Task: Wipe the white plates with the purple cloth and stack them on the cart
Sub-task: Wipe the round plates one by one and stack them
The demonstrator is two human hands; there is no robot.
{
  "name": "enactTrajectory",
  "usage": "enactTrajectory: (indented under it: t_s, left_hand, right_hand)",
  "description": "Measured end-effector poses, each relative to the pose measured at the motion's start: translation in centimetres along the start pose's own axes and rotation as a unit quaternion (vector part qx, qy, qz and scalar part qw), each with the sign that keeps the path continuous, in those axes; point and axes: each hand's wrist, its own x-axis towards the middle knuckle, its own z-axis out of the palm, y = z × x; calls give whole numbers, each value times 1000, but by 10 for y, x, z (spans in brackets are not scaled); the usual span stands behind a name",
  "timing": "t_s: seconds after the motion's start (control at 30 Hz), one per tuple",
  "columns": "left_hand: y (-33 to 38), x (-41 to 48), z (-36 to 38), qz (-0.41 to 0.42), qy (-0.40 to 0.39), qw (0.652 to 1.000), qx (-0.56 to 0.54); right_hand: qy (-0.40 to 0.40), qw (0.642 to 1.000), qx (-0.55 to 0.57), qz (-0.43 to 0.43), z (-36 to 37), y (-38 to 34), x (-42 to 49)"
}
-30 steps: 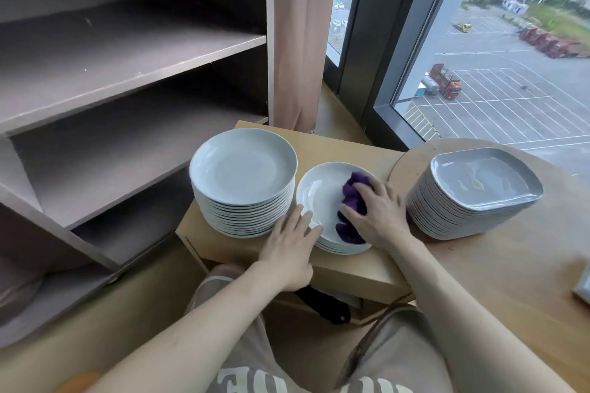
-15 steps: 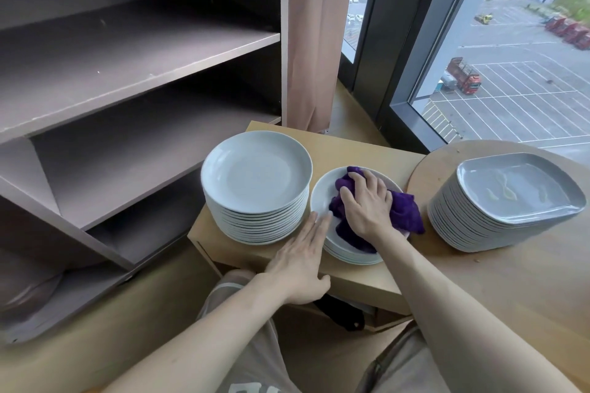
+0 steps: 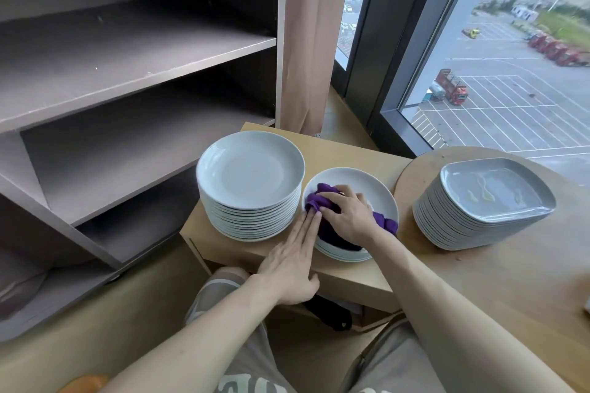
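Note:
A short stack of small white plates (image 3: pixel 367 183) sits on the wooden cart (image 3: pixel 348 150), right of a tall stack of larger white plates (image 3: pixel 250 172). My right hand (image 3: pixel 349 214) presses the purple cloth (image 3: pixel 322 201) into the top small plate, fingers curled over the cloth. My left hand (image 3: pixel 295 257) lies flat, its straight fingers touching the near left rim of that plate.
A stack of grey rounded-square plates (image 3: pixel 491 195) stands on the round wooden table (image 3: pixel 510 268) to the right. Dark shelves (image 3: pixel 127 73) rise on the left. A curtain (image 3: pixel 306 41) and a window (image 3: pixel 510 57) are behind the cart. My knees are below.
My right hand has dragged the purple cloth from the plate's right side toward its left side. My left hand has stayed at the plate's near left rim.

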Motion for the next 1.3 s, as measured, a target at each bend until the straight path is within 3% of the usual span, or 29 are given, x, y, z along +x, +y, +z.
enactTrajectory:
  t_s: [0.27, 0.53, 0.7, 0.97, 1.13, 1.3]
  left_hand:
    - [-1, -1, -1, 22, 12, 999, 23]
    - [-7, 0, 1, 9, 19, 1000, -2]
    - [-5, -2, 5, 22, 54, 997, -42]
    - [-10, -2, 9, 36, 71, 995, -63]
    - [-12, -1, 8, 32, 43, 998, -18]
    - [-11, 0, 8, 26, 14, 999, 35]
  right_hand:
    - [-44, 997, -56, 2, -17, 7, -24]
    - [-162, 986, -48, -8, -43, 29, -30]
    - [-103, 987, -119, -13, -26, 21, -19]
    - [43, 994, -103, 7, 0, -1, 9]
    - [159, 975, -139, 63, 16, -9, 26]
    - [186, 959, -193, 87, 18, -7, 34]
